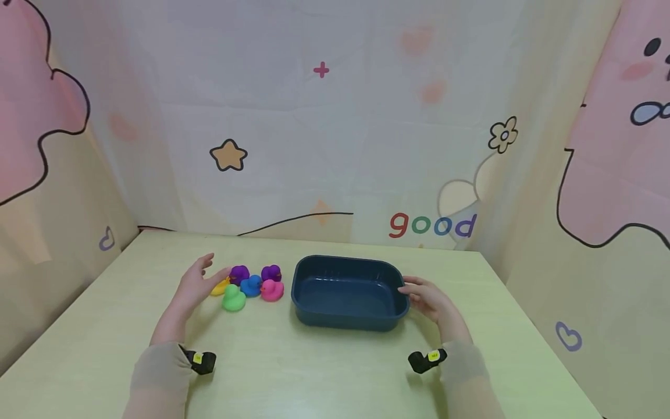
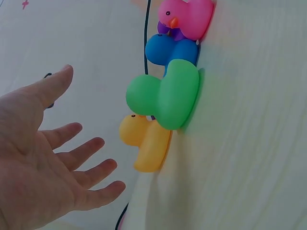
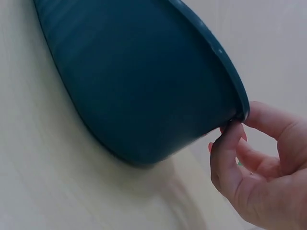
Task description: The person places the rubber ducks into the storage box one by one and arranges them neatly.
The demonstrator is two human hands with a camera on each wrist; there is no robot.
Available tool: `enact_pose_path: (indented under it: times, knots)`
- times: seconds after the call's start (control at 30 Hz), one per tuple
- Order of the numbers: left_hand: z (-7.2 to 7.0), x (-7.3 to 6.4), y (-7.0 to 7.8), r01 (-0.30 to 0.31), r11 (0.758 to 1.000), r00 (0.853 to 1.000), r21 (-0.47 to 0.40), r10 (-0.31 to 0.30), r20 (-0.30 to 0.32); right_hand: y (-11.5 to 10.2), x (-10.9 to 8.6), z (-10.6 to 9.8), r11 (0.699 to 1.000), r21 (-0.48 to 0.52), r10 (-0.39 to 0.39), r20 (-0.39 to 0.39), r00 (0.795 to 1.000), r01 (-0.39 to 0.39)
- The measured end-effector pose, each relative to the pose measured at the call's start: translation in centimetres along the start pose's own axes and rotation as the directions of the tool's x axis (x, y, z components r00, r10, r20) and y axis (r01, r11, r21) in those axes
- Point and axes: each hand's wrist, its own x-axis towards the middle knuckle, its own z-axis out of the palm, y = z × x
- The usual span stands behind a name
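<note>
Several toy ducks stand in a cluster left of centre: a yellow duck (image 1: 220, 288), a green duck (image 1: 233, 299), a blue duck (image 1: 252, 286), a pink duck (image 1: 273, 290) and two purple ducks (image 1: 239, 274). My left hand (image 1: 196, 285) hovers just left of them, fingers spread and holding nothing; the yellow duck (image 2: 147, 143) and green duck (image 2: 165, 93) are nearest to it in the left wrist view. To the right, a dark blue plastic basin (image 1: 348, 321) rests on the table. My right hand (image 3: 268, 167) pinches its right rim between thumb and fingers.
The pale wooden table (image 1: 293, 372) meets a printed cloth backdrop (image 1: 324, 128) at its far edge. Cloth also hangs along both sides. A black wrist camera (image 1: 201, 361) is strapped at each sleeve.
</note>
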Motion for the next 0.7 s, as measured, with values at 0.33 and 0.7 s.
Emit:
enact_pose_path:
  times: [0.33, 0.7]
  knots:
    - [0.3, 0.6, -1.1, 0.031, 0.998, 0.999, 0.052, -0.032, 0.012, 0.5, -0.7, 1.3, 1.000, 0.014, 0.007, 0.070, 0.998, -0.008]
    - [0.4, 1.4, -2.3, 0.053, 0.997, 0.998, 0.064, -0.056, 0.034, 1.3, -1.2, 1.4, 0.995, 0.087, -0.076, 0.216, 0.973, 0.058]
